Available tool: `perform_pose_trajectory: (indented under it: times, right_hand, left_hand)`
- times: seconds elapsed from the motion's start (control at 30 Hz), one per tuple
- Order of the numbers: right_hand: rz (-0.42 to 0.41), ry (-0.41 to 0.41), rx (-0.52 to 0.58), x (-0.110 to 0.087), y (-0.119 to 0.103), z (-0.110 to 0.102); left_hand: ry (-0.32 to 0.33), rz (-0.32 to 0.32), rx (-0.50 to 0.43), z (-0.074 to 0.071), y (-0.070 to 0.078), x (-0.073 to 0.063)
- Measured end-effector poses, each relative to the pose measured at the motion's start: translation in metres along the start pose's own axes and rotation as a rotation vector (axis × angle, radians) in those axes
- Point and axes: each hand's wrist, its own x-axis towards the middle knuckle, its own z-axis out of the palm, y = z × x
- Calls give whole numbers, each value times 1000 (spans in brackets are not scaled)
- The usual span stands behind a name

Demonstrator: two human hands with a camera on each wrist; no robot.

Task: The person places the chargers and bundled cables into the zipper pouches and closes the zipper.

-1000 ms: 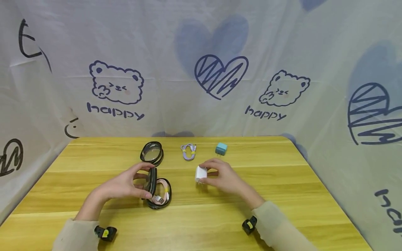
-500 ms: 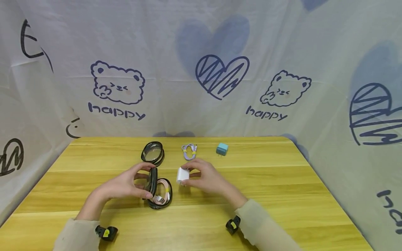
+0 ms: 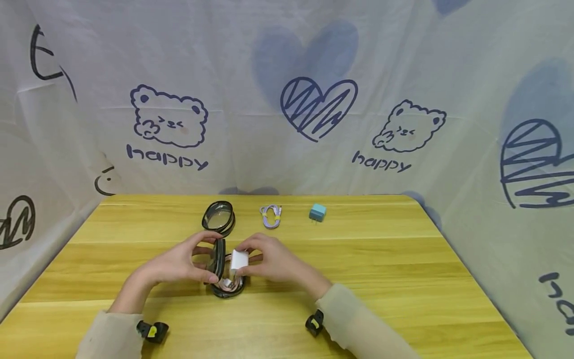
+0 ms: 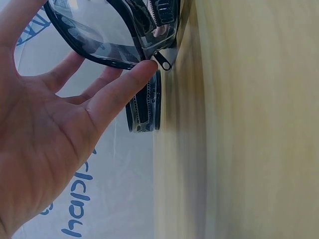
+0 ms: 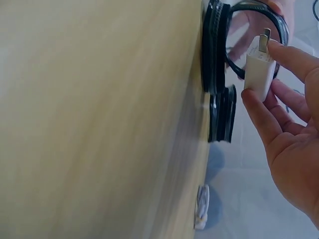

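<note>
A small clear zip case with black edges (image 3: 227, 293) lies on the table with its lid raised. Its lid (image 4: 94, 30) is held up by my left hand (image 3: 175, 262), thumb and fingers at the rim. Inside the case is a coiled pink cable (image 3: 235, 282) with a white USB plug (image 3: 229, 283). My right hand (image 3: 273, 259) pinches a white charger plug (image 3: 239, 260) just above the case's right part, hiding some of the cable. In the right wrist view, the metal prongs (image 5: 264, 41) of the charger show between thumb and fingers.
Behind the held case stands a second round clear case with black edges (image 3: 218, 218). A coiled purple cable (image 3: 271, 217) and a blue charger plug (image 3: 317, 213) lie towards the table's back edge. A printed white cloth (image 3: 251, 149) hangs behind the wooden table (image 3: 381, 279).
My right hand has moved left with the white charger plug, from the table's middle to over the case. My left hand keeps the lid up in the same place.
</note>
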Motion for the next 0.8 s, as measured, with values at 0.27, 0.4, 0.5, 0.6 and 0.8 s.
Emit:
perform_pose_trajectory:
  times: [0.27,0.4,0.5,0.6,0.8]
  right_hand:
    - [-5,-72,-166,14,-5,11]
    - [-14,-87,-300,19,-5,14]
    - [-14,-87,-373,22,-5,16]
    - [-13,-88,-399,23,-7,17]
    - [-16,-102,-432,25,-7,20]
  left_hand:
    - [-9,7,-22,-1,-1,0]
    - [-17,11,-31,-2,-2,0]
    - [-21,12,-38,-2,-3,1]
    - [-32,13,-51,-3,-2,1]
    - [-42,10,-64,-3,-2,0]
